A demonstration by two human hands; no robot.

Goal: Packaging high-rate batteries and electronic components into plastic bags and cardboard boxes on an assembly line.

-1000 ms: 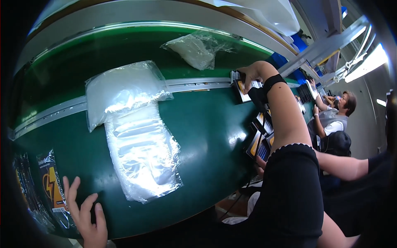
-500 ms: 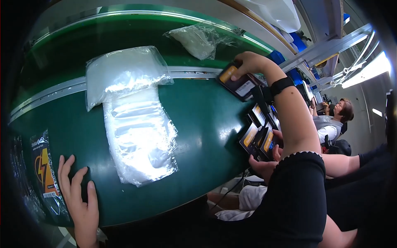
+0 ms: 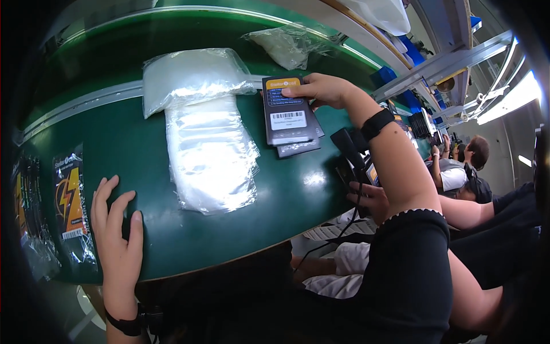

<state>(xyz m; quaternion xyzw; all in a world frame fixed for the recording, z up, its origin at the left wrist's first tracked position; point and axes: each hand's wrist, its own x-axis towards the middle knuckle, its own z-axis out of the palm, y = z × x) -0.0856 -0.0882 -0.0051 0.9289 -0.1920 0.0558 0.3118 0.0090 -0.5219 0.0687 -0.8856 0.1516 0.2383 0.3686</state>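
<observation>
My right hand grips a few flat dark boxes at their upper right edge, with the thumb on the front. The top box has an orange band and a white barcode label; others stick out beneath it. They are above or on the green table, right of a pile of clear plastic bags. My left hand lies at the table's left part, fingers spread, holding nothing. Just left of it is a clear-wrapped black and orange pack.
More wrapped packs lie in a row at the far left. A full clear bag rests over the bag pile, and a crumpled bag lies behind the metal rail. Beside my right forearm is a co-worker's hand. A black cable hangs near the table edge.
My right hand has moved left with the boxes, which now face me more upright and fanned. The view has shifted slightly. My left hand stays spread. Boxes by the co-worker's hand are mostly hidden now.
</observation>
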